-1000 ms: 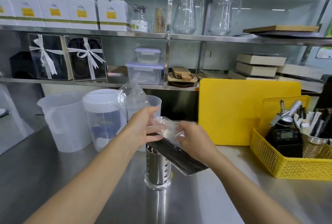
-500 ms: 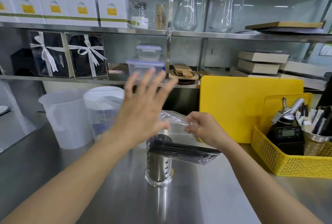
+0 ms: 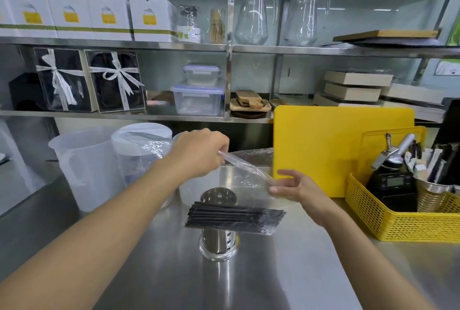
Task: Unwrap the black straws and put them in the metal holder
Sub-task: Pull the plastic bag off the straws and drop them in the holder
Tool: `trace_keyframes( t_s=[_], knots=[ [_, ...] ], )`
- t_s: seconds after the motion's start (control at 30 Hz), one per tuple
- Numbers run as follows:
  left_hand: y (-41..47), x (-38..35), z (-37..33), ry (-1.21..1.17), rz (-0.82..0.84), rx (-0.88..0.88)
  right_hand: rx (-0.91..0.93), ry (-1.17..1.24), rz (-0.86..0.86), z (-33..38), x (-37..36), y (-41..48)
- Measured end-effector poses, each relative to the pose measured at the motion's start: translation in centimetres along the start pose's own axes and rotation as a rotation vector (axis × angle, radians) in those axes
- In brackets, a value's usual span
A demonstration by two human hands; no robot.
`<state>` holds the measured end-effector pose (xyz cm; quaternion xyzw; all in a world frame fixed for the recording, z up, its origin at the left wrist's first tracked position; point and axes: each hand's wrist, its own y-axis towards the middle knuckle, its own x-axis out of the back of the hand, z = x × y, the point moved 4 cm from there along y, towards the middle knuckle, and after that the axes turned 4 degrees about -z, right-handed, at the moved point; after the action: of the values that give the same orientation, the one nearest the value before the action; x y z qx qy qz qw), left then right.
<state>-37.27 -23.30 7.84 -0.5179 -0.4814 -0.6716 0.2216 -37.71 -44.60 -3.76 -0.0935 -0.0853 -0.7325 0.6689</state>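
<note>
A bundle of black straws (image 3: pixel 235 217) lies level in the sagging bottom of a clear plastic wrapper (image 3: pixel 245 172), hanging across the front of the perforated metal holder (image 3: pixel 218 237) that stands on the steel counter. My left hand (image 3: pixel 199 154) is closed, pinching the wrapper's upper edge above and left of the holder. My right hand (image 3: pixel 295 187) pinches the same edge lower down on the right, so the film is stretched between both hands. The straws hide the holder's middle.
Two translucent plastic jugs (image 3: pixel 84 167) stand behind on the left. A yellow cutting board (image 3: pixel 343 148) leans at the back right, beside a yellow basket (image 3: pixel 403 220) of tools and a scale. Shelves above carry boxes, containers and glass pitchers (image 3: pixel 254 11).
My left hand, spread open and free half a second ago, has come back and gripped the wrapper's top edge. The straw bundle has swung from slanted to level in front of the holder.
</note>
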Motion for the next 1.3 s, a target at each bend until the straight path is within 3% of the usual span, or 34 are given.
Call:
trace_keyframes(
  t_s=[0.1, 0.2, 0.27, 0.37, 0.47, 0.57, 0.67, 0.77, 0.9, 1.0, 1.2, 1.3],
  knots=[
    [0.2, 0.7, -0.1, -0.041, 0.009, 0.013, 0.041, 0.065, 0.0, -0.9, 0.0, -0.2],
    [0.5, 1.9, -0.1, -0.068, -0.181, 0.003, 0.191, 0.31, -0.274, -0.4, 0.6, -0.2],
    [0.6, 2.0, 0.0, -0.071, -0.219, -0.005, 0.257, 0.312, -0.363, 0.3, 0.6, -0.3],
    [0.2, 0.4, 0.0, 0.024, 0.019, -0.055, 0.213, 0.076, -0.251, -0.3, -1.0, -0.3],
    [0.6, 0.0, 0.6, 0.02, -0.003, -0.032, 0.206, 0.151, -0.277, -0.7, -1.3, -0.1],
    [0.6, -0.2, 0.8, 0.025, 0.047, -0.02, 0.167, 0.16, -0.143, -1.3, -2.0, 0.1],
    [0.6, 0.0, 1.2, -0.026, 0.041, -0.019, 0.144, 0.287, -0.136, -1.6, -1.8, -0.2],
    [0.7, 0.1, 1.3, -0.138, 0.108, -0.039, 0.155, 0.42, -0.084, -1.4, -1.7, -0.4],
    [0.6, 1.2, 1.4, -0.391, 0.223, -0.022, 0.177, 0.537, -0.165, -0.9, -1.4, -0.5],
    [0.7, 1.8, 1.9, -0.463, 0.22, -0.048, 0.171, 0.59, -0.149, -0.7, -1.2, -0.8],
    [0.8, 0.6, 1.0, -0.208, 0.109, -0.096, 0.157, 0.529, -0.153, -0.9, -1.2, -1.0],
    [0.7, 0.9, 0.7, -0.139, -0.031, -0.105, 0.165, 0.561, -0.182, -1.3, -0.9, -1.0]
  ],
)
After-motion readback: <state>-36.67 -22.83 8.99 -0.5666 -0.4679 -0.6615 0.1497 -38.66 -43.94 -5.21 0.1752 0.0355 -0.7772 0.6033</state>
